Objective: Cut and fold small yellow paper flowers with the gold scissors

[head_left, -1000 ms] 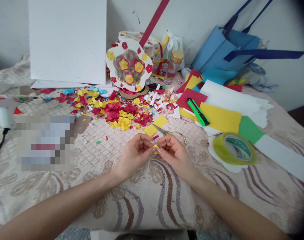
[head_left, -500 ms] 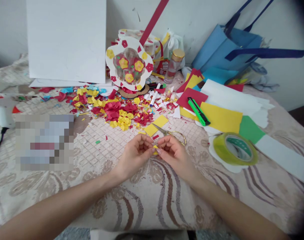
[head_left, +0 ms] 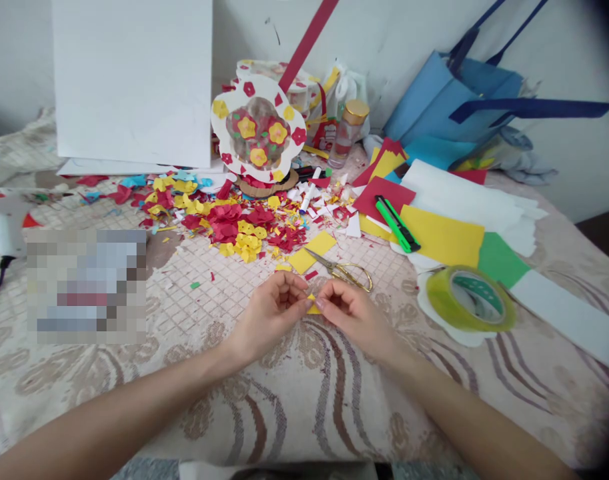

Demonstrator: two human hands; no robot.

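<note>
Both hands [head_left: 275,308], fingertips nearly closed, pinch a small yellow paper piece [head_left: 313,307] before gold-handled metal scissors [head_left: 331,265]; beyond these, transparent gold-lidded jar [head_left: 342,139], contents indistinct.

Small matt yellow paper piece [head_left: 313,309], shiny metal scissors [head_left: 331,267], glossy plastic tape roll [head_left: 445,303], smooth plastic cutter [head_left: 397,225], woven tablecloth [head_left: 339,400]
</note>
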